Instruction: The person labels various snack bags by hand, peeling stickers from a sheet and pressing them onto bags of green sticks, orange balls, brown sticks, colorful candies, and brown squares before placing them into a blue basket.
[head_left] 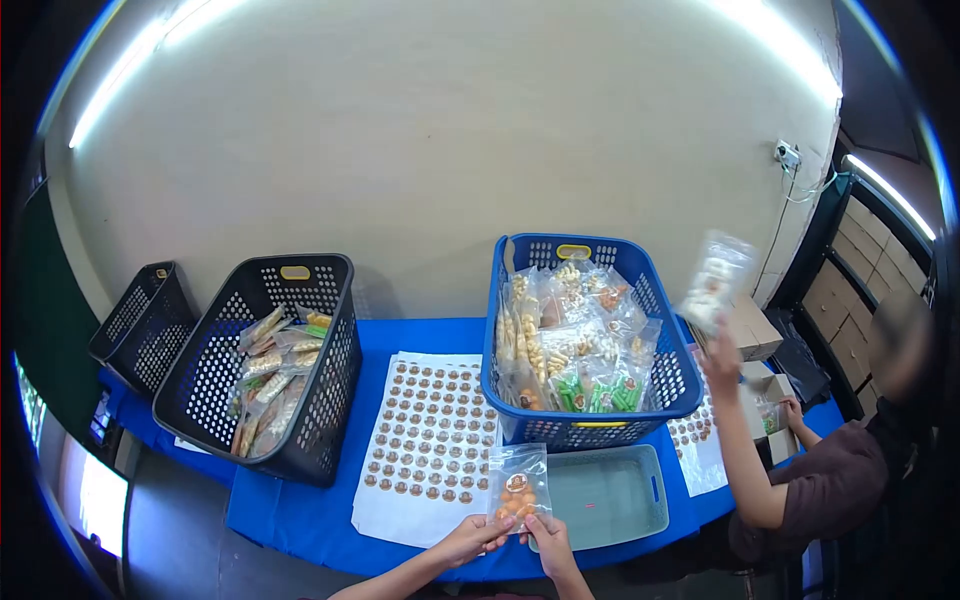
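A clear zip bag (519,484) of round orange-brown pieces, with a round brown sticker on its front, is held upright near the table's front edge. My left hand (470,540) pinches its lower left corner. At the lower right corner, my right hand (548,541) grips the same bag. Under and left of the bag lies a sheet of round brown stickers (420,430). Just right of the bag sits a shallow grey-green tray (625,500). Behind it stands a blue basket (590,425) filled with bags of white, green and orange pieces.
A black basket (335,400) with filled bags stands left, another black basket (125,325) beyond it. At right, a co-worker's hand (722,360) raises a bag of white pieces (716,280); their other hand is at an open cardboard box (770,400). Blue cloth (290,510) covers the table.
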